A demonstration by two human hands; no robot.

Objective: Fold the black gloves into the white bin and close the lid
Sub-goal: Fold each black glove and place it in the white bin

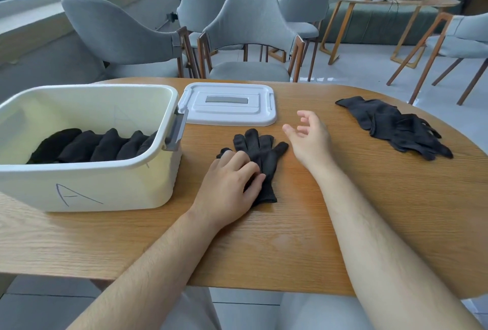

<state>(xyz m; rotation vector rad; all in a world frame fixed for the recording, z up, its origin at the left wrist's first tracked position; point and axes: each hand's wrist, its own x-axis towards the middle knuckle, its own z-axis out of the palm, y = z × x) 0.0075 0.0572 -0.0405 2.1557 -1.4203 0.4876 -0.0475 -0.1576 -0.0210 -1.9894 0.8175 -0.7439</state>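
Note:
A black glove (pixel 260 152) lies flat on the wooden table (pixel 343 211), fingers pointing away from me. My left hand (pixel 229 182) presses on its cuff and palm with straight fingers. My right hand (pixel 309 137) hovers just right of the glove, fingers relaxed, holding nothing. The white bin (pixel 87 192), marked "A", stands at the left and holds several folded black gloves (pixel 92 146) in a row. Its white lid (pixel 228 104) lies flat behind the glove. A pile of loose black gloves (pixel 396 125) sits at the right.
The bin's grey handle (pixel 175 129) faces the lid. Grey chairs (pixel 248 39) stand behind the table. A round table (pixel 390 2) at the back right carries another white bin and a headset. The table's near edge runs just in front of my forearms.

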